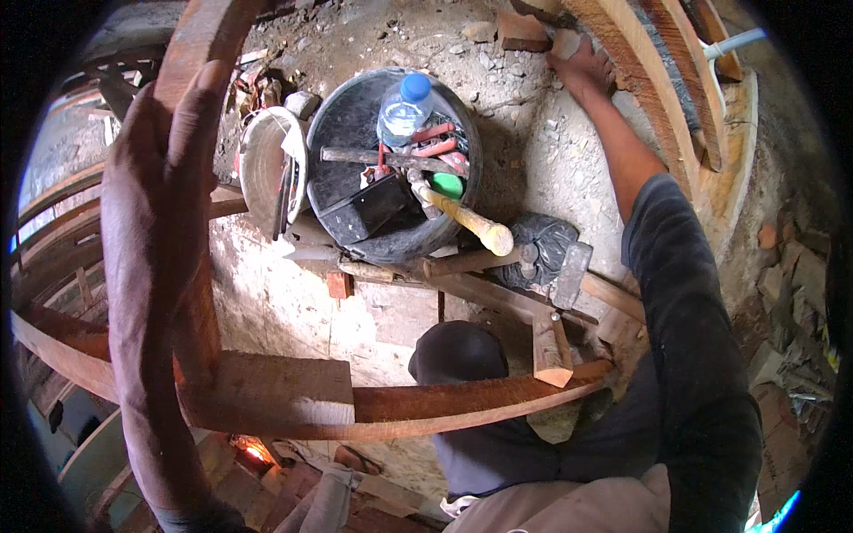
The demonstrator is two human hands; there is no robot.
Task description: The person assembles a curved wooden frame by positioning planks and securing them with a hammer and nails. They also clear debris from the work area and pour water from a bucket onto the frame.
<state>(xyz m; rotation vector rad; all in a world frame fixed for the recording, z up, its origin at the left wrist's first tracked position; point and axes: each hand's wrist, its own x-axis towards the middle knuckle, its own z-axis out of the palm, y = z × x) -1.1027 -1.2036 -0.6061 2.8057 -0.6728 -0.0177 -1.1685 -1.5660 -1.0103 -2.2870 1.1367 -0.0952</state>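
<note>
My left hand (164, 142) is wrapped round an upright piece of curved timber (200, 49), thumb on one side and fingers on the other. Its lower end meets a curved wooden rail (444, 404) that crosses in front of my body; a lap of lighter wood (284, 386) shows at that joint. Far to the right, my right hand (586, 73) reaches down to the rubble ground, its fingers closed about a small pale stone (566, 43). Beside that stone lies a reddish brick piece (522, 32).
A black tub (324, 164) holds a bottle (406, 111), a yellow-handled hammer (475, 222) and other tools. Left of it stands a white bucket (253, 178). A sledgehammer (570, 274) lies near a wooden block (552, 351). Curved timbers (653, 84) stand at the right; glowing embers (255, 451) show below.
</note>
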